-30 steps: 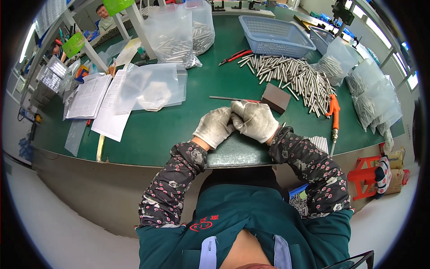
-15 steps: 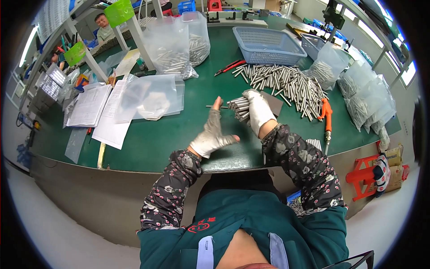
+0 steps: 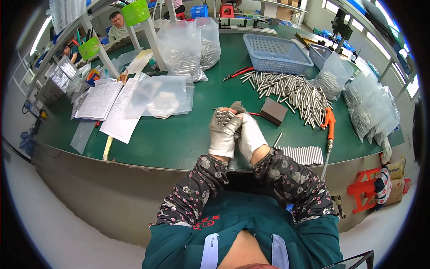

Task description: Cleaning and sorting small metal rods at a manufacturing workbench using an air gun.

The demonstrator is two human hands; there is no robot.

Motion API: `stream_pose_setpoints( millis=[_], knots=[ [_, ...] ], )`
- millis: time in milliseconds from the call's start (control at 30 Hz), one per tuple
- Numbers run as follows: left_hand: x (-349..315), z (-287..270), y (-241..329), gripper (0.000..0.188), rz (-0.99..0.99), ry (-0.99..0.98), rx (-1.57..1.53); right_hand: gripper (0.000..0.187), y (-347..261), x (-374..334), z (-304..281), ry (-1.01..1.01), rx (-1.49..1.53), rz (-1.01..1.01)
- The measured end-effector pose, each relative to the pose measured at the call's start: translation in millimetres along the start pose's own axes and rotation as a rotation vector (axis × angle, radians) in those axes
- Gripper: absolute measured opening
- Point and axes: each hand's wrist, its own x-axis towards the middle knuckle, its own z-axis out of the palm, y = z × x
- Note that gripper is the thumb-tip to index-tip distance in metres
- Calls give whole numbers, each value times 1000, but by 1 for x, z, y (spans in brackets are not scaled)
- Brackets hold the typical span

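Note:
Both hands wear pale gloves and meet above the near middle of the bench. My left hand (image 3: 221, 136) is closed around a bundle of short metal pins (image 3: 225, 115), whose ends show above the fingers. Pressed against the bundle from the right is my right hand (image 3: 251, 136), its fingers curled behind and partly hidden. A dark brown block (image 3: 273, 110) lies just right of the hands. Nearer me, a single loose pin (image 3: 278, 139) rests beside a neat row of pins (image 3: 303, 155) along the front edge.
A heap of loose pins (image 3: 295, 92) lies before a blue basket (image 3: 277, 60). An orange air gun (image 3: 329, 119), red-handled pliers (image 3: 238, 73) and bags of pins (image 3: 374, 107) surround it. Leftward are papers (image 3: 99, 102), plastic bags (image 3: 156, 96) and fuller bags (image 3: 181, 54).
My left hand, spread open before, has moved right and closed on the bundle that my right hand held. The bundle has come nearer me; the whole view has shifted slightly.

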Motion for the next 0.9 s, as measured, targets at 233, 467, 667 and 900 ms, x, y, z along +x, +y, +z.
stream_pose_setpoints(
  millis=[233, 467, 667, 900],
  knots=[
    [3, -6, 21, 27, -67, -107, -180, 25, -11, -7, -15, -466, 182, 101],
    [7, -8, 51, 29, 210, -332, 451, 38, -21, -30, -1, -455, 470, 195],
    [-10, -21, 49, 28, 599, -728, 1040, 23, 7, -51, -18, -283, 268, 71],
    [4, -43, 24, 32, 423, -653, 1096, 22, 27, -3, -13, -203, 544, 342]
  ],
)
